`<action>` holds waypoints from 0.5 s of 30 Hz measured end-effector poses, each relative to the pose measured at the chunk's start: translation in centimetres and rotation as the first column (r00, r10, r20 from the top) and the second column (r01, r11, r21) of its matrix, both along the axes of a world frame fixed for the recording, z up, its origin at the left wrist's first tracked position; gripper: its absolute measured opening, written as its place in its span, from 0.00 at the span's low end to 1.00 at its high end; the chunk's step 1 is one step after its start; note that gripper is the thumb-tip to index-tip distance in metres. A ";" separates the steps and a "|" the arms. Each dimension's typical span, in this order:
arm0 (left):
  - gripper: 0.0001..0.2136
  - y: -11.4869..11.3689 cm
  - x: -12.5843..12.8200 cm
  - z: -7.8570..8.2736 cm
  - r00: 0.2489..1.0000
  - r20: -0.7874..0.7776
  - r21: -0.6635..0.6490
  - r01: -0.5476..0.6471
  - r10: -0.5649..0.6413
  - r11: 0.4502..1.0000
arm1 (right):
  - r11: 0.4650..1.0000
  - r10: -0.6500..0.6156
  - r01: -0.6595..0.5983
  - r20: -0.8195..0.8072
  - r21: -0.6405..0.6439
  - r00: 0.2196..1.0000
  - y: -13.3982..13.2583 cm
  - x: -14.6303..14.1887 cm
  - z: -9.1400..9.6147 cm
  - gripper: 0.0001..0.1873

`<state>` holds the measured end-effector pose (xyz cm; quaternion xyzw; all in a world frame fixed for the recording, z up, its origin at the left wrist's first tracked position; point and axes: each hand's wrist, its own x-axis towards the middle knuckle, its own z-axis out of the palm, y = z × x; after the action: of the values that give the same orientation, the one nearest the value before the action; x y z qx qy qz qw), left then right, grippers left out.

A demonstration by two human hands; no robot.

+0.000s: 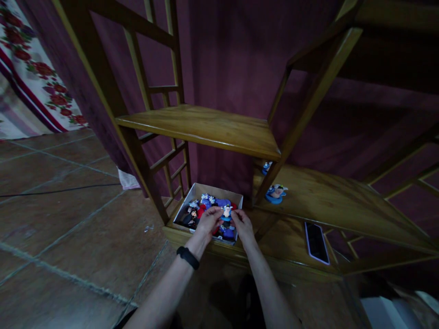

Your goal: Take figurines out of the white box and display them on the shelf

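Between my two hands, above an open box [236, 201], is a small figurine [227, 212] with a light body and a blue base. My left hand [210, 222], with a black band on its wrist, pinches the figurine from the left. From the other side, the fingers of my right hand [243, 225] close on it too. Several small figures lie in the box, among them a dark-clothed one [190, 215], a red piece [201, 210] and blue-and-white ones [206, 199]. My hands cover part of the box's contents.
Wooden shelving surrounds the box, with a shelf board [202, 128] above it. On the right-hand shelf [329, 196] stands a figurine with a blue base [276, 193], and another figurine [266, 167] is partly hidden behind the post. A phone [316, 243] lies lower right. A cable [61, 189] crosses the tiled floor.
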<state>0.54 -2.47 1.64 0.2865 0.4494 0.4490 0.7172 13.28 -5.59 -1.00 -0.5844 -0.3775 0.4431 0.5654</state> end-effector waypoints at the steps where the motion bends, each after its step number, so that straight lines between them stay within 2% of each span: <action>1: 0.09 0.0 0.0 0.0 1.000 -0.012 0.015 -0.004 0.004 1.000 | 1.000 0.004 -0.004 -0.003 0.002 1.000 0.0 0.0 0.0 0.18; 10: 0.07 0.1 0.2 -0.5 0.998 -0.007 -0.008 -0.059 0.059 0.998 | 0.999 -0.050 0.049 -0.050 -0.017 0.997 0.0 -0.6 -0.1 0.15; 15: 0.08 0.4 0.0 -0.8 0.999 -0.019 0.017 -0.038 0.038 0.999 | 1.000 -0.017 0.016 -0.062 -0.022 0.998 0.3 -0.4 -0.4 0.15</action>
<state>0.58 -2.11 0.81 0.2884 0.4580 0.4635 0.7016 12.88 -5.33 -1.37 -0.5797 -0.3501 0.4602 0.5741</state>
